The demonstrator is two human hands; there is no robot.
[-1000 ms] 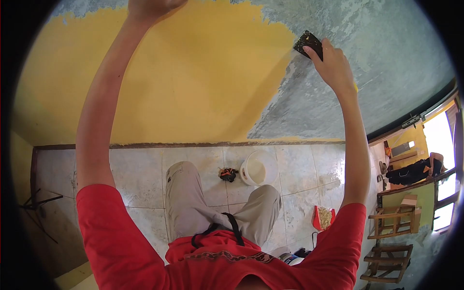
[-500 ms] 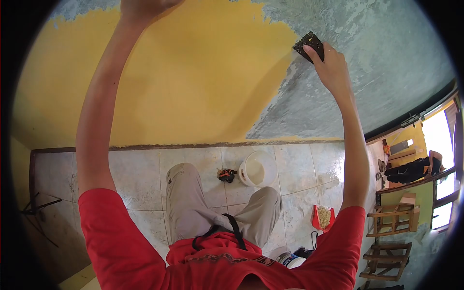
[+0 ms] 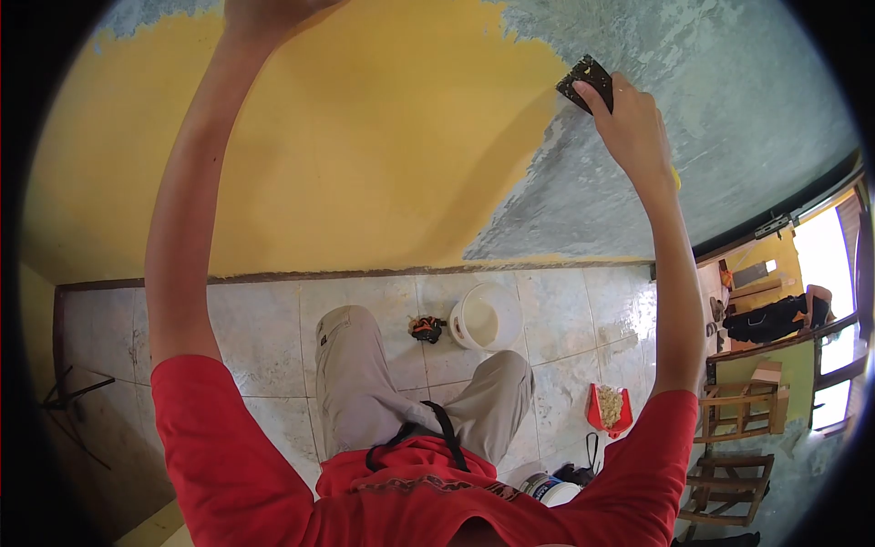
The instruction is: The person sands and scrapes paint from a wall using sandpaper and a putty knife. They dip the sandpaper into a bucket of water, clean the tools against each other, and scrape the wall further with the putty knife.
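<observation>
Here, the bare right hand (image 3: pixel 629 126) grasped a flat, dark, pale-flecked scraper (image 3: pixel 586 75), which jutted left from the grip at the ragged edge of the smooth yellow paint (image 3: pixel 383 137). Mottled grey wall (image 3: pixel 747 118) lay right of the grip. The bare left hand (image 3: pixel 269 13) was partly cropped; I couldn't tell its grip.

I'm indoors in a room that looks under renovation; whether it's a home or some other building, I can't tell. The wall (image 3: pixel 365 137) before me is part smooth yellow coat, part bare, patchy grey with ragged edges between. Below it runs a smudged tiled floor (image 3: pixel 255 337), where a white bucket (image 3: pixel 460 325) and a red dustpan (image 3: pixel 594 414) heaped with pale crumbs (image 3: pixel 612 405) sit near my knees. To my right are rough wooden frames (image 3: pixel 738 462), bright window panes (image 3: pixel 825 260) and a person in dark clothes (image 3: pixel 766 321) beyond.
</observation>
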